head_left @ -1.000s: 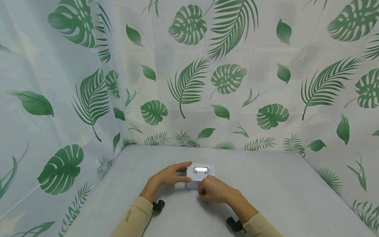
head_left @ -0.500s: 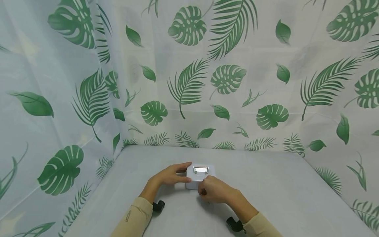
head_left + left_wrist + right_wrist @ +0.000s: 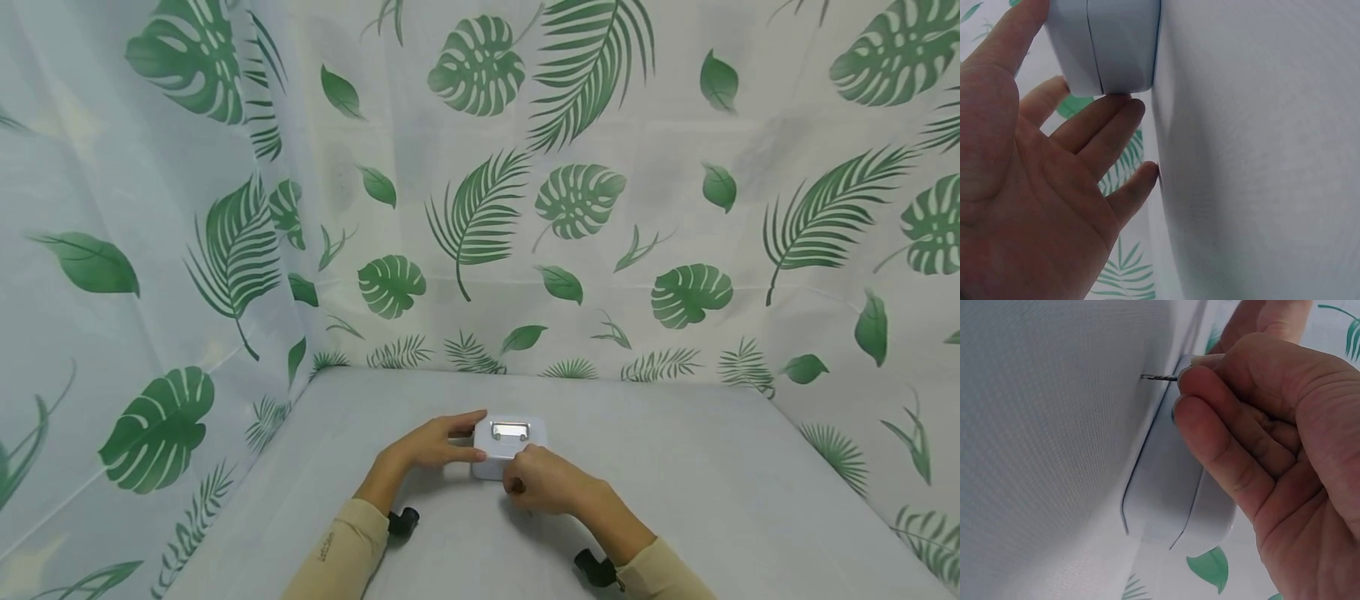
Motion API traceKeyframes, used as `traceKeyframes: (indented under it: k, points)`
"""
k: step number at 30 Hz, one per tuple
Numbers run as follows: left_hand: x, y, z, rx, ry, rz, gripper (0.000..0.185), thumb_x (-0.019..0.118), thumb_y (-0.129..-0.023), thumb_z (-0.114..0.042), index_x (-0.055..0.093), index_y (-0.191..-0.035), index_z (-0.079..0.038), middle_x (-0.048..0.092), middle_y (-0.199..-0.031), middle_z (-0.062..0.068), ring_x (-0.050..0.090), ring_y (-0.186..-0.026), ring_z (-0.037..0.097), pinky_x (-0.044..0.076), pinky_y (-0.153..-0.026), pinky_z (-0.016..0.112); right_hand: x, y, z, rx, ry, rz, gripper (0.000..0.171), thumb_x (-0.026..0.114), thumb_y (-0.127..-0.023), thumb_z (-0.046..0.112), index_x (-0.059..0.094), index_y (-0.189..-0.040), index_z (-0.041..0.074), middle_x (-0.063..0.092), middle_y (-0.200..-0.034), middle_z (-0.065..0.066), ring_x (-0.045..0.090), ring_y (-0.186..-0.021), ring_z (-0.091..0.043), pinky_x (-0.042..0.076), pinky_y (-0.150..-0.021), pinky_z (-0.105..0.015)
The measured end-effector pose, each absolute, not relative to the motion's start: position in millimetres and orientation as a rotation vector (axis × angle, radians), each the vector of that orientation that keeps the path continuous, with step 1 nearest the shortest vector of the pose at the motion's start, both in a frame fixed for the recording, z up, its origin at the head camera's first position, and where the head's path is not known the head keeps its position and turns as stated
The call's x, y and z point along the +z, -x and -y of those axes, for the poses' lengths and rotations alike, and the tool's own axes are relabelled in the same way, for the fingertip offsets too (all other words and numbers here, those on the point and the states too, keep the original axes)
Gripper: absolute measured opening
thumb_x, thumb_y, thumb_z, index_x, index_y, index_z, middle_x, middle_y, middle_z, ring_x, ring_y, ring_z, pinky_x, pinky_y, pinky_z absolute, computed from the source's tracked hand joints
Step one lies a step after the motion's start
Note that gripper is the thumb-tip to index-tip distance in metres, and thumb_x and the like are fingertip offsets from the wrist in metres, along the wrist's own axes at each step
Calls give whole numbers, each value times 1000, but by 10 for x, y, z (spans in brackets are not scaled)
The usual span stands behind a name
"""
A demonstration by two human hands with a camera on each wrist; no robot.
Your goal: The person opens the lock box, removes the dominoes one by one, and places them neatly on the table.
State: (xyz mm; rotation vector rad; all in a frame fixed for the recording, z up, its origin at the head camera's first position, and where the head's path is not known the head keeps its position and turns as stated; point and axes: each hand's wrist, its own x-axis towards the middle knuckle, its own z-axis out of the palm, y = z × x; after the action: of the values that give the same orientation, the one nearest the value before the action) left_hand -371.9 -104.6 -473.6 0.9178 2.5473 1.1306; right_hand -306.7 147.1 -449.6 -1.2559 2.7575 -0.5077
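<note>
A small white box (image 3: 493, 454) with a metal plate (image 3: 509, 431) on top sits on the pale table (image 3: 697, 475). My left hand (image 3: 471, 436) holds the box's left side, forefinger at the far corner and thumb at the near one. In the left wrist view the box (image 3: 1110, 44) lies between the thumb and the straight fingers (image 3: 1100, 134). My right hand (image 3: 517, 482) is curled at the box's near edge. Its fingertips pinch a thin dark metal pin (image 3: 1159, 377) beside the box (image 3: 1163, 487). Where the pin's tip touches is not clear.
Leaf-print curtains (image 3: 570, 208) wall the table in at the back and on both sides. Black wrist camera mounts (image 3: 403, 521) (image 3: 592, 568) sit near the table's front edge. Bare tabletop stretches to the right of the box.
</note>
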Motion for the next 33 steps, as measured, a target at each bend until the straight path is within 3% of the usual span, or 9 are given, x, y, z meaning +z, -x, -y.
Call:
traceKeyframes:
  k: [16,33]
  points:
    - [-4773,3723,1040,1138,-899,-2530,85,75,-92,-53,36,-163,-28,45,-163,-7,49,-147,18,38,-123,46,-4530,3067,-1478,-489,1261,-2767,18,77,-82,1,73,-72,15,56,-62,17,43,-57,4,41,-52,-16]
    - [-4759,3729,1051,1139,-895,-2529,85,73,-93,-53,35,-164,-26,46,-162,-4,49,-147,21,39,-122,48,-4565,3144,-1555,-499,1328,-2718,9,78,-87,7,77,-83,15,60,-70,19,47,-62,6,45,-58,-14]
